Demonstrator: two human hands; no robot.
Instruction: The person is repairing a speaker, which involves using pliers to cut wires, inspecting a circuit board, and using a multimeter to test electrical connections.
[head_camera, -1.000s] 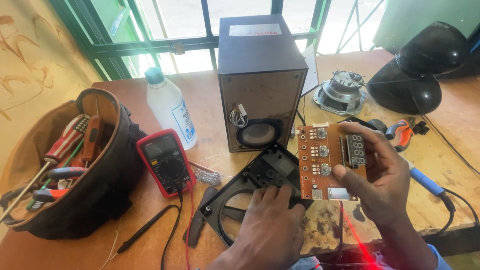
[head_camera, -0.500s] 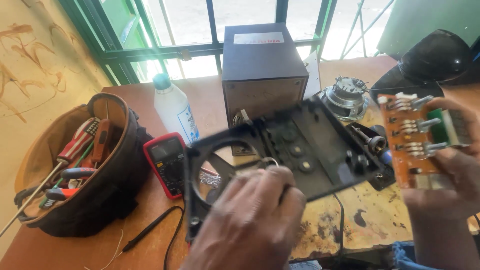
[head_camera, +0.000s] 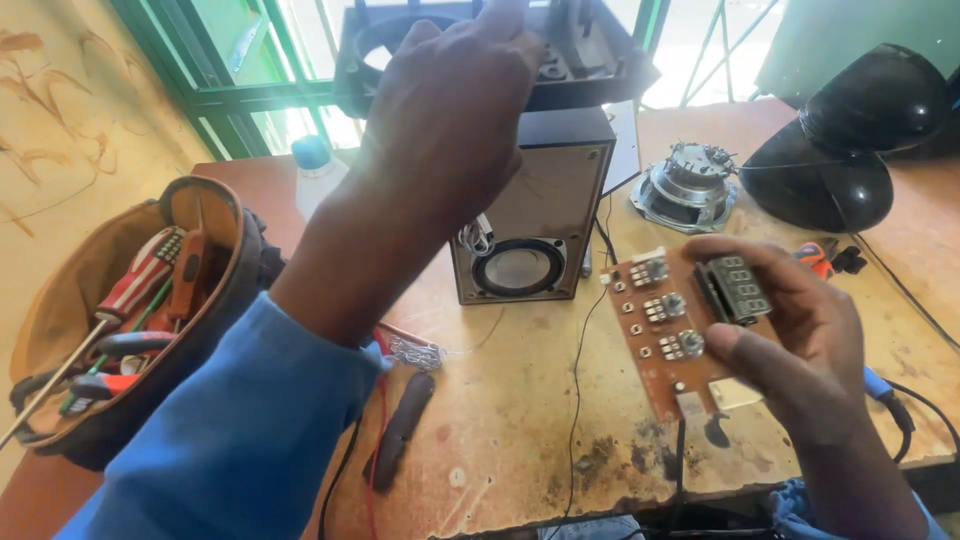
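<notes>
The left hand (head_camera: 450, 110), raised high toward the window, curls its fingers over a black plastic panel (head_camera: 590, 50) with a round opening, gripping it above a small wooden speaker box (head_camera: 535, 215) that stands on the table (head_camera: 500, 430). The right hand (head_camera: 800, 340) is partly closed, thumb and fingers pinching an orange-brown circuit board (head_camera: 665, 335) by its right edge (the board carries three small knobs and a dark digit display) just above the table's front. To the left, a round tan tool bag (head_camera: 110, 320) holds red-handled screwdrivers. A clear plastic bottle (head_camera: 315, 170) with a blue cap stands behind the left arm; its label is hidden. A bare metal speaker driver (head_camera: 690, 185) lies behind the board, and a glossy black helmet (head_camera: 850, 140) rests at the far right corner.
</notes>
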